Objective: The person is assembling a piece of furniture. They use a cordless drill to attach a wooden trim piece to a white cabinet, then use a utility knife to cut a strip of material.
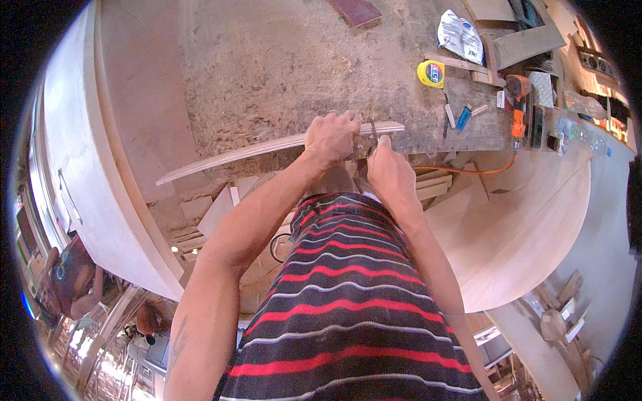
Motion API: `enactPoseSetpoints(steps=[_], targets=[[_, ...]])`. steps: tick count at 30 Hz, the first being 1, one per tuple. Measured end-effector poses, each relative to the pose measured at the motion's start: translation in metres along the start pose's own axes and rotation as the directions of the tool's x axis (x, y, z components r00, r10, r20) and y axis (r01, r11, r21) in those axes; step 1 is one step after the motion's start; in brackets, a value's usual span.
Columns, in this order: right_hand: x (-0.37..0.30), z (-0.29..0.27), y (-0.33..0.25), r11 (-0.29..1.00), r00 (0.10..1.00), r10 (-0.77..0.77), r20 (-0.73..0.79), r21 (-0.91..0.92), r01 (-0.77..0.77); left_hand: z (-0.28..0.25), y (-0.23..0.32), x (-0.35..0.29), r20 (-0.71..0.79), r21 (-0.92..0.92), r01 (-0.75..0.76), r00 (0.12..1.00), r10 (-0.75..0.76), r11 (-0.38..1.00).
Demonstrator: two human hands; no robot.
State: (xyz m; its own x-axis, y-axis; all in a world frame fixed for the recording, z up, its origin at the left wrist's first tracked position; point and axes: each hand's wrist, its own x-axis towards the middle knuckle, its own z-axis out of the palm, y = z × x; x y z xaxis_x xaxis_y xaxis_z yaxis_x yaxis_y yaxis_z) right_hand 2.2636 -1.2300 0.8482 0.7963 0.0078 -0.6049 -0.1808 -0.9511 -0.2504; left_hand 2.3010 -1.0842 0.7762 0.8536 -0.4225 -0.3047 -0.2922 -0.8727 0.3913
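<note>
A long, thin plywood strip [247, 152] lies along the near edge of the worn workbench [267, 73], its layered edge facing me. My left hand [331, 139] is closed over the strip near its right end, pressing it on the bench. In my right hand [391, 172] is a narrow dark tool [374, 128], file-like or blade-like, which crosses the strip just right of my left hand. My right thumb points forward along it. The handle is hidden in my fist, so its exact kind cannot be made out.
A yellow tape measure [431, 73], a white plastic packet [460, 35] and a small blue object [463, 118] lie on the bench's right. Beyond them rests an orange power tool [517, 100] with an orange cord [478, 171]. Large pale panels [73, 134] stand left; a person crouches far left.
</note>
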Motion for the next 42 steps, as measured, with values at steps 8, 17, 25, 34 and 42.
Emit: enactPoseSetpoints(steps=[8, 17, 25, 34, 42], targets=[[0.002, 0.007, 0.0, 1.0, 0.999, 0.017, -0.031, 0.005, -0.017, -0.009, 0.001, 0.005, 0.129, -0.004, -0.009, 0.992, 0.009, 1.0], [0.003, 0.039, 0.016, 0.998, 0.987, -0.052, -0.153, 0.02, 0.055, 0.0, 0.001, 0.002, 0.105, -0.003, 0.008, 0.994, -0.008, 1.0], [0.004, 0.053, 0.023, 0.994, 0.971, -0.05, -0.234, 0.078, 0.07, -0.002, 0.001, -0.003, 0.028, 0.043, -0.019, 0.999, 0.018, 0.999], [-0.014, 0.027, 0.032, 0.968, 0.969, -0.041, -0.242, 0.23, 0.099, 0.007, 0.008, -0.01, -0.049, 0.105, -0.004, 0.999, 0.009, 0.995], [-0.004, 0.044, 0.05, 0.937, 0.977, -0.109, -0.185, 0.31, 0.164, 0.014, 0.011, -0.016, -0.09, 0.117, -0.034, 0.995, 0.045, 0.992]])
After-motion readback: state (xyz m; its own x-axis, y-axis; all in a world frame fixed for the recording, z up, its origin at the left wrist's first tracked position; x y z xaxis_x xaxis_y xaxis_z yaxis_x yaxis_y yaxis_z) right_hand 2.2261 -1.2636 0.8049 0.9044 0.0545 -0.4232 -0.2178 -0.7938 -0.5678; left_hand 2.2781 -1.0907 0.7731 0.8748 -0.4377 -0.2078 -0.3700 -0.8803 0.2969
